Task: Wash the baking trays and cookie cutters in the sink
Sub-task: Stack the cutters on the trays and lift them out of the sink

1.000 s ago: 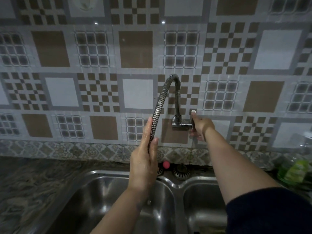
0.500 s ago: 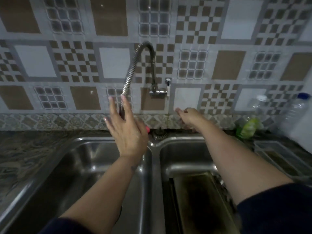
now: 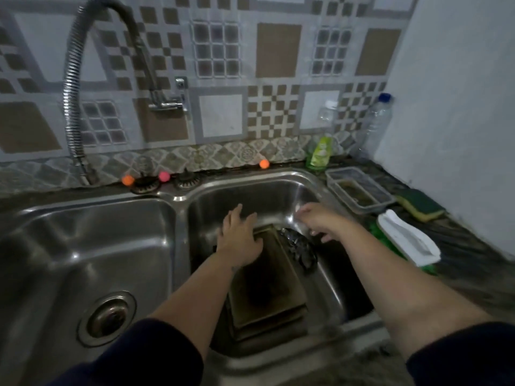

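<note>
Dark, stained baking trays (image 3: 267, 291) lie stacked in the right basin of a steel double sink (image 3: 178, 207). Several metal cookie cutters (image 3: 299, 247) sit in a heap at the trays' far right corner. My left hand (image 3: 239, 240) is spread flat over the far end of the top tray, fingers apart. My right hand (image 3: 316, 221) hovers over the cutters near the basin's right wall, fingers loose, with nothing visibly in it. The flexible steel tap hose (image 3: 71, 87) hangs over the left basin.
On the right counter stand a green soap bottle (image 3: 319, 153), a clear water bottle (image 3: 376, 121), a plastic container (image 3: 358, 189), a green-yellow sponge (image 3: 420, 204) and a white brush (image 3: 407, 240). A white wall closes the right side. The left basin holds only its drain (image 3: 107, 319).
Both hands left the tap and hose and came down into the right basin. The view tilted down and right, showing the trays and cutters.
</note>
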Demonstrator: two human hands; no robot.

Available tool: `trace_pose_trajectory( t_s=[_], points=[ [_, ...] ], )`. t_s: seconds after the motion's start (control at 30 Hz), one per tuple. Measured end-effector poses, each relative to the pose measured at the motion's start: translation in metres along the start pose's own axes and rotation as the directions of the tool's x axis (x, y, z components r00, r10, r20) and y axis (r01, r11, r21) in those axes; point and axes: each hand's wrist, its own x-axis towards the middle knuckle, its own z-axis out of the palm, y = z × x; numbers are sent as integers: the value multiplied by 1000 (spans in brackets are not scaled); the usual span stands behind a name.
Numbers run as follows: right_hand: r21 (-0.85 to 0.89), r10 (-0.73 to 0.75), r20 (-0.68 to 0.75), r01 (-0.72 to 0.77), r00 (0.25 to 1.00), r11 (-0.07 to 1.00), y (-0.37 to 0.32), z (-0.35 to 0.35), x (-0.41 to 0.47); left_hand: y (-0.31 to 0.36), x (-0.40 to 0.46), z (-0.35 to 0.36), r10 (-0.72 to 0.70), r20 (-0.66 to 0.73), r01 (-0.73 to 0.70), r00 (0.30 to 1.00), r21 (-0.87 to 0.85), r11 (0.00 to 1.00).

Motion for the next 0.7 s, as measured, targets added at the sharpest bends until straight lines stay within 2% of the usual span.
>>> trace_pose_trajectory(
  t_s=[0.1, 0.27, 0.4, 0.53, 0.7],
  points=[
    [-74, 19, -14, -20, 1000, 997, 42, 9, 11, 15, 14, 25, 50, 102, -53, 994, 34, 998],
    [-169, 76, 10, -73, 997, 983, 88, 45, 50, 30, 57, 64, 39, 232, -69, 972, 126, 990],
    [-329, -3, 54, 21, 999, 944, 102, 69, 84, 37, 106, 92, 38, 263, -108, 964, 257, 960],
    [-369, 21, 44, -4, 999, 929, 106, 79, 107, 42, 149, 116, 28, 344, -179, 939, 414, 893],
    [-364, 62, 87, -26, 994, 931, 106, 84, 124, 51, 183, 129, -96, 426, -205, 900, 606, 768]
  ],
)
